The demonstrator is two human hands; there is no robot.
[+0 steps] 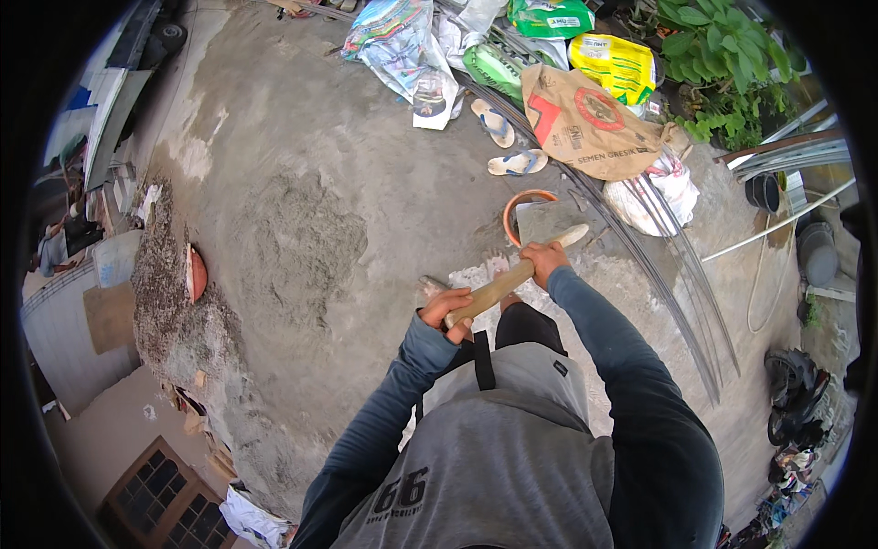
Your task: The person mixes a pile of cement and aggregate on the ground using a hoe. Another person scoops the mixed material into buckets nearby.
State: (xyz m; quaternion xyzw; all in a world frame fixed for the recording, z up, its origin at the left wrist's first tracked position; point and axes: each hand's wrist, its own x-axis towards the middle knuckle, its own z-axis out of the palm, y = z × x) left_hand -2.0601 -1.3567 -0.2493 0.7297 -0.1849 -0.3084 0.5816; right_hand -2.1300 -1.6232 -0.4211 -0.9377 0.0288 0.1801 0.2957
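Observation:
My right hand (547,262) is closed around the upper part of a wooden handle. The tool looks like a hoe (498,287), held slantwise in front of my body. Lower on the handle, at its near left end, my left hand (445,309) is wrapped round it. A flat grey blade (552,220) shows beyond my right hand, partly over a round orange-rimmed bucket (508,220). The bucket's inside is mostly hidden. To the left, a patch of wet grey mortar (302,247) lies spread on the concrete ground. My feet are partly covered by the tool and my arms.
A heap of gravel (165,274) with a red bowl-like thing (197,274) lies at the left. Ahead are flip-flops (518,163), a brown paper cement sack (585,123) and plastic sacks (393,41). Long metal rods (658,284) run along the right. A black bucket (762,193) stands farther right.

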